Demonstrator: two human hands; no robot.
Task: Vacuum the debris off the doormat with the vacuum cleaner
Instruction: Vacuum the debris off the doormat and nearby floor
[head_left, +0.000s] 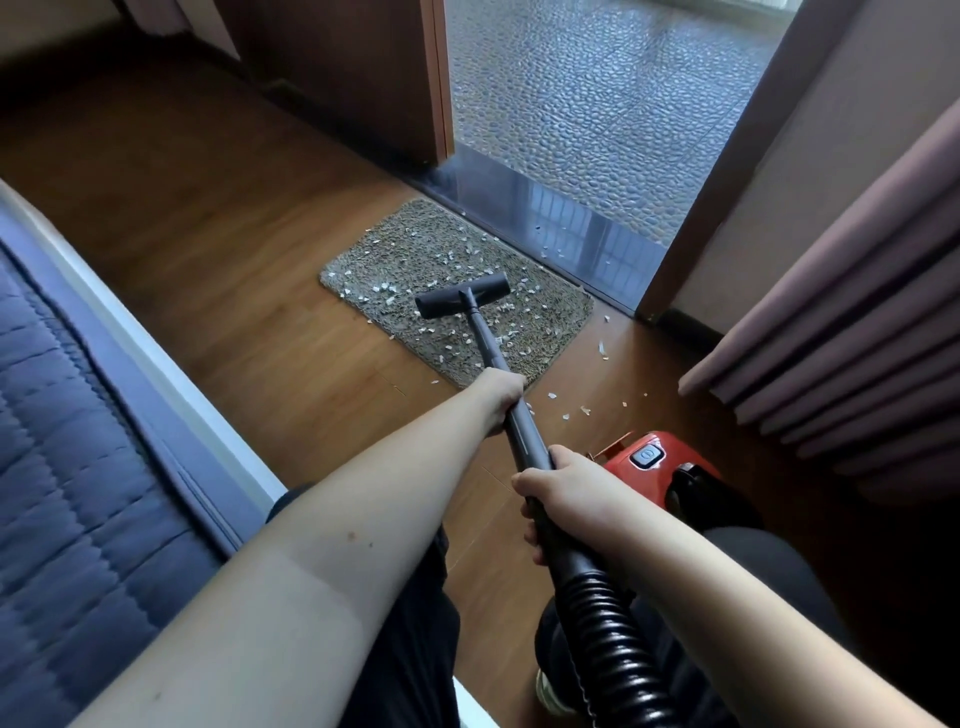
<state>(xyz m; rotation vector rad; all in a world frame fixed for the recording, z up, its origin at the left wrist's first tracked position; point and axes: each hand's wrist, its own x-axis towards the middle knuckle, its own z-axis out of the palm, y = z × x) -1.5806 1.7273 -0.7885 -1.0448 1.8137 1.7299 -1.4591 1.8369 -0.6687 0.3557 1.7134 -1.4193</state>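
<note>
Closest to me, the ribbed black hose (608, 639) runs up from the bottom edge between dark trouser legs into the rigid wand (493, 358). My right hand (558, 491) is wrapped around the wand's lower end, just above where the hose joins, fingers curled under it. My left hand (501, 397) grips the wand further up, thumb side over the tube, arm stretched out. Just right of my right hand, the red vacuum body (649, 460) sits on the wood floor (218, 244), grey button on top. Blue quilted bedding (67, 493) with a white edge fills the left side; a pleated mauve curtain (852, 332) hangs on the right. Loose white scraps (566, 410) lie on the floor between the vacuum body and the mat. Beyond my left hand, the grey-brown doormat (550, 312) lies angled against the dark door threshold (561, 218). The black floor head (462, 295) rests on the mat near its middle, crosswise to the wand. White debris (441, 254) is scattered over most of the mat, dense on the far half past the head and also along the near edge. A few flecks sit on the threshold. Farthest out, an open wooden door (363, 78) and a pebbled floor (597, 93) outside.
</note>
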